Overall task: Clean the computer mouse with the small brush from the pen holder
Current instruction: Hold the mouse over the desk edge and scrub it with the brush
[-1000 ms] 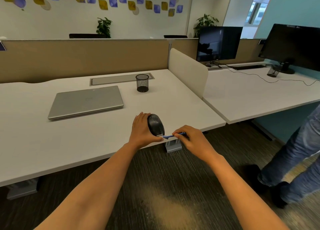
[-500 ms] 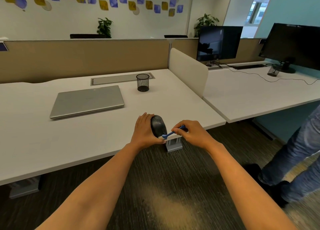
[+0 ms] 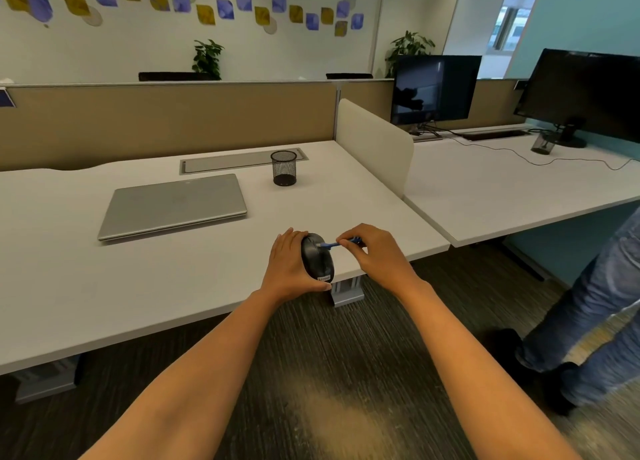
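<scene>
A black computer mouse [image 3: 317, 259] rests on the white desk [image 3: 194, 269] near its front edge. My left hand [image 3: 289, 264] grips the mouse from its left side and near end. My right hand [image 3: 372, 251] pinches a small blue brush [image 3: 334, 244] by its handle. The brush's white tip touches the far top of the mouse, near the wheel. The black mesh pen holder [image 3: 284, 168] stands farther back on the desk and looks empty.
A shut grey laptop [image 3: 173, 206] lies left of the holder. A white divider panel [image 3: 375, 146] separates this desk from the right desk with two monitors [image 3: 434, 89] and cables. A person in jeans [image 3: 602, 303] stands at the right.
The brush has moved from the near end of the mouse up to its far top. My right hand rose with it; my left hand kept its grip.
</scene>
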